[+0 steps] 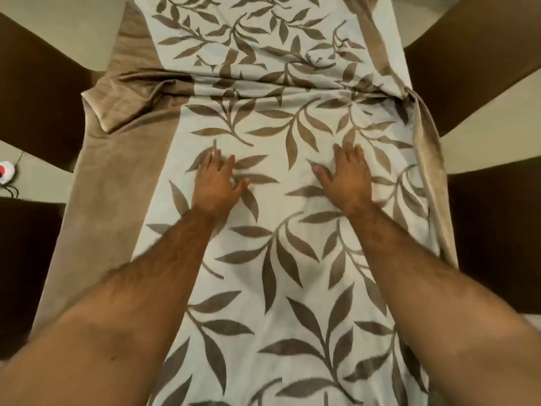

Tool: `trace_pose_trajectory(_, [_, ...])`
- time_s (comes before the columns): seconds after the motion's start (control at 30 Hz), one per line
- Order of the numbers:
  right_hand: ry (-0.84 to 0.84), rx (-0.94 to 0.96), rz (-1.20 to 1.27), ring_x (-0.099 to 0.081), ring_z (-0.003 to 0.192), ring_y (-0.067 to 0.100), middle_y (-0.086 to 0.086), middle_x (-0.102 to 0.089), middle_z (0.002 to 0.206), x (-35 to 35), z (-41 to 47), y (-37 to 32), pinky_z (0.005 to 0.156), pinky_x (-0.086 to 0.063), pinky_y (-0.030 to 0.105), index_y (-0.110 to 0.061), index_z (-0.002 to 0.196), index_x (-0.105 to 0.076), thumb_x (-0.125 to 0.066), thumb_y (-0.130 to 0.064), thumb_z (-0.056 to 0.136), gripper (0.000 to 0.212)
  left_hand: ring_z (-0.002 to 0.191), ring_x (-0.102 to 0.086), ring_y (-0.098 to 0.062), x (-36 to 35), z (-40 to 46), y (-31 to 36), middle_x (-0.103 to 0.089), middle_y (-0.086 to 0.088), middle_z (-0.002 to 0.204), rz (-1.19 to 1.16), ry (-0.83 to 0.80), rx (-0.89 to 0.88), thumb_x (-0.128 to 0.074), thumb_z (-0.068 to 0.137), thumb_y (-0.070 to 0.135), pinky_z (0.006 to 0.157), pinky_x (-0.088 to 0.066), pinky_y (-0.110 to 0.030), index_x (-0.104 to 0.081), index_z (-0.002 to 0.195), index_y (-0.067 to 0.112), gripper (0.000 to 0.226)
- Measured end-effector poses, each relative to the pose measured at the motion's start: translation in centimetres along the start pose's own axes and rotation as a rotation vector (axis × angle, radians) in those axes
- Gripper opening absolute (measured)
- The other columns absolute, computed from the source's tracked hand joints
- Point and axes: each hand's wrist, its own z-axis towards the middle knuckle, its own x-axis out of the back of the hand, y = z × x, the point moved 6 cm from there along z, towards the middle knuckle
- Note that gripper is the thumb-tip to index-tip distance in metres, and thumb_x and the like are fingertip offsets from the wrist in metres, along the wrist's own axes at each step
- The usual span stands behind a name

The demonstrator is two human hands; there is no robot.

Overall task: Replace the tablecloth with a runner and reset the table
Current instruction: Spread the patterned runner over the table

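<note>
Where the long cloth (pixel 281 259) lies along the tabletop, it fills the middle of the view, pale with a brown leaf print and a plain tan band down each long side. Across the cloth, beyond the hands, a bunched fold (pixel 263 83) runs from side to side, and the tan band at the fold's left end is crumpled and turned over. The left hand (pixel 216 183) lies flat on the cloth, fingers straight and slightly spread, its grip open and holding nothing. The right hand (pixel 347 177) lies flat on the cloth beside it, a little apart, fingers straight, its grip open too. Both bare forearms reach in from the near edge. Dark brown chairs (pixel 38 104) stand to either side of the cloth. Left of the cloth, on the pale floor, sits a small white and red object (pixel 6 171), too small to identify.
</note>
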Motion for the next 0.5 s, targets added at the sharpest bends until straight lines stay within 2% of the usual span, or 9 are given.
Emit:
trace_pose_trajectory(0.07, [0.000,-0.014,-0.056,-0.003,0.151,0.029,0.011,-0.010,0.164,-0.2,-3.2,0.8,0.122,-0.007,0.047,-0.015,0.155,-0.019,-0.032,-0.068,0.093,0.081,0.151,-0.005,-0.029,-0.3,-3.7,0.0,-0.011,-0.008,0.164,0.000,0.013,0.014,-0.038,0.095,0.062,0.122,-0.012,-0.047,-0.023,0.155,0.020,0.074])
trace_pose_trajectory(0.27, [0.080,0.016,-0.045,-0.009,0.151,0.030,0.011,-0.018,0.162,0.5,-13.3,4.5,0.123,-0.008,0.046,-0.016,0.152,-0.029,-0.018,-0.072,0.091,0.084,0.151,-0.007,-0.028,-1.7,-15.2,1.4,-0.012,-0.006,0.164,-0.007,0.023,0.072,-0.040,0.093,0.065,0.123,-0.010,-0.046,-0.025,0.154,0.021,0.077])
trace_pose_trajectory(0.43, [0.158,-0.028,-0.016,-0.016,0.149,0.032,0.014,-0.023,0.160,1.0,-21.2,9.5,0.120,-0.018,0.051,-0.014,0.148,-0.033,-0.032,-0.060,0.096,0.069,0.151,-0.003,-0.029,-4.0,-23.3,2.1,-0.007,-0.009,0.164,0.015,-0.017,0.149,-0.041,0.090,0.067,0.122,-0.007,-0.048,-0.022,0.154,0.022,0.080])
trace_pose_trajectory(0.5, [0.092,-0.044,0.001,-0.011,0.150,0.031,0.013,-0.018,0.161,0.4,-24.0,11.5,0.122,-0.012,0.048,-0.014,0.151,-0.029,-0.031,-0.056,0.099,0.068,0.151,0.000,-0.029,-5.7,-26.2,3.0,-0.004,-0.008,0.164,0.011,-0.065,0.171,-0.041,0.090,0.068,0.122,-0.005,-0.049,-0.018,0.155,0.023,0.083])
